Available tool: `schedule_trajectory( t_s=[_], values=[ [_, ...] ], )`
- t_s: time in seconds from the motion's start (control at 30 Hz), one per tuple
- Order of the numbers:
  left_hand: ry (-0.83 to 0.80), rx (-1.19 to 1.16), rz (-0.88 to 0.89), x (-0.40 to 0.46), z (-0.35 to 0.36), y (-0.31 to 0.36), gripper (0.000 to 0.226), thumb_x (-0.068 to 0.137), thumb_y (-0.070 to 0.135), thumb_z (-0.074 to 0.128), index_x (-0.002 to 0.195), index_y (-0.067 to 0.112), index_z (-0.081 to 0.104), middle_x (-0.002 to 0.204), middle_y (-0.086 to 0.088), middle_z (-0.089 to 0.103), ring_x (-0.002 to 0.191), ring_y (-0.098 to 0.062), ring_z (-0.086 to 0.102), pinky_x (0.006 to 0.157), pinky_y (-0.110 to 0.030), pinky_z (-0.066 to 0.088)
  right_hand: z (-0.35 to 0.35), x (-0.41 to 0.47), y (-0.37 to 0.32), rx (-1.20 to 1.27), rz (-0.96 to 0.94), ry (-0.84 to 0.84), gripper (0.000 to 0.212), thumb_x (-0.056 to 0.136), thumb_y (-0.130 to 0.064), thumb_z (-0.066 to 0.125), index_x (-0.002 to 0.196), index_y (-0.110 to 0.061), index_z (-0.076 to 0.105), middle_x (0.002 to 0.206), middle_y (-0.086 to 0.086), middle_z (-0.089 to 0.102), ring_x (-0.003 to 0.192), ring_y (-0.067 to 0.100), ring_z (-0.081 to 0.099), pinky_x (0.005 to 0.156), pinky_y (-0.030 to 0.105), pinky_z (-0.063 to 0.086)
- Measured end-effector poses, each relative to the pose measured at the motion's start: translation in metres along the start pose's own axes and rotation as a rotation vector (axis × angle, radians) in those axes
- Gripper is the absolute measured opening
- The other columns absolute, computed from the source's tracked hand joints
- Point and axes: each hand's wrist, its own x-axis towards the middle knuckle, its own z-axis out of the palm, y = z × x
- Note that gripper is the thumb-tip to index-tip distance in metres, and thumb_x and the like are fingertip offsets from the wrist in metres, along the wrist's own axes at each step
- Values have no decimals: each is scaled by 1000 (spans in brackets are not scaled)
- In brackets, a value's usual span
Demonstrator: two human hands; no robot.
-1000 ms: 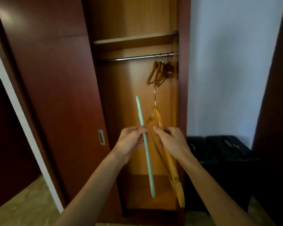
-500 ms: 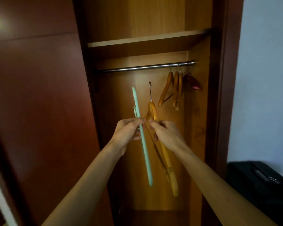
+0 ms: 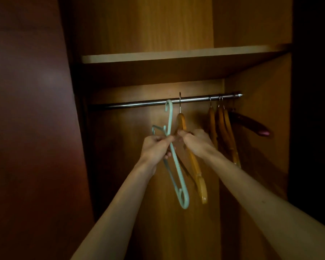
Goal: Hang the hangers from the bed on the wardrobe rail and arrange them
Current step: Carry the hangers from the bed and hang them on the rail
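Fingers pinch mint hanger, wooden hanger — hooks' seating on rail unclear.

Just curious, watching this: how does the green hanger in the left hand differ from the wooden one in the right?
The green hanger is thin, pale plastic; the wooden hanger is thicker and orange-brown. The green one's hook is moulded from the same plastic, while the wooden one has a slim metal hook. The green one's hook tip sits at the rail; the wooden one's pokes above it. Both are raised to the rail, one in the left hand, one in the right hand.
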Motion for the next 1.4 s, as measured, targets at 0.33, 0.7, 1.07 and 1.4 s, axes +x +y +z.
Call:
schedule_trajectory(
  t_s=[0.33,0.7,1.07,1.4],
  values=[
    [-131,34,5,113,56,9,12,91,14,68,82,8,73,62,-3,63,44,-7,51,42,-15,44,-15,105,8,-125,63,108,33,98,-37,53,77,-14,63,81,4,64,74,19,60,64,29,44],
    [-146,-62,-41,163,114,11,17,92,13,68,95,-3,73,61,-5,63,33,-2,49,39,-14,43,-37,143,42,-238,183,162,39,100,-44,49,101,-12,70,103,10,69,89,22,64,74,33,50],
    [-156,25,17,183,132,16,19,93,16,68,97,-1,75,65,-5,64,48,-9,53,45,-17,46,-46,145,61,-319,182,117,34,99,-27,53,66,-18,47,66,-2,47,53,11,41,47,23,32],
    [-144,80,-64,184,140,-5,19,96,13,62,101,-3,71,64,-6,57,48,-9,48,41,-16,41,-46,145,63,-434,113,92,32,96,-27,56,65,-18,52,70,-2,55,59,11,50,51,25,39]
  ],
)
